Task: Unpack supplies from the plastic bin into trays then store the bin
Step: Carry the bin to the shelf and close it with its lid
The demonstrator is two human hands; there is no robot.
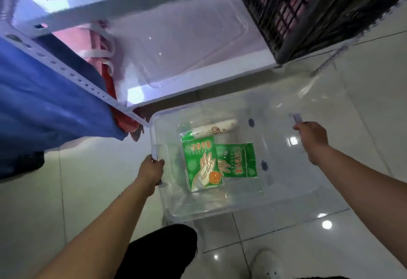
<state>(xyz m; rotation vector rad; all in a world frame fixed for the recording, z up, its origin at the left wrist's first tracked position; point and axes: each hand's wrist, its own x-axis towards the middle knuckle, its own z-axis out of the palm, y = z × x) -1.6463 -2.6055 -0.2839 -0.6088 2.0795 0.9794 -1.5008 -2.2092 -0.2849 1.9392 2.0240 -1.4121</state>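
Note:
A clear plastic bin (284, 192) hangs open-topped over the tiled floor in front of a white shelf unit. My left hand (152, 172) grips its left side handle and my right hand (313, 138) grips the right side handle. Inside the bin lie two green packs of disposable gloves (201, 164), the second green pack (239, 161) to the right of the first, and a white roll (214, 129) behind them.
The bin's clear lid (187, 40) lies on the lower white shelf (242, 67). A black slatted crate (319, 14) sits at the shelf's right end. Blue cloth (44, 93) and pink and red items (103, 58) are at the left. My knee and white shoe are below.

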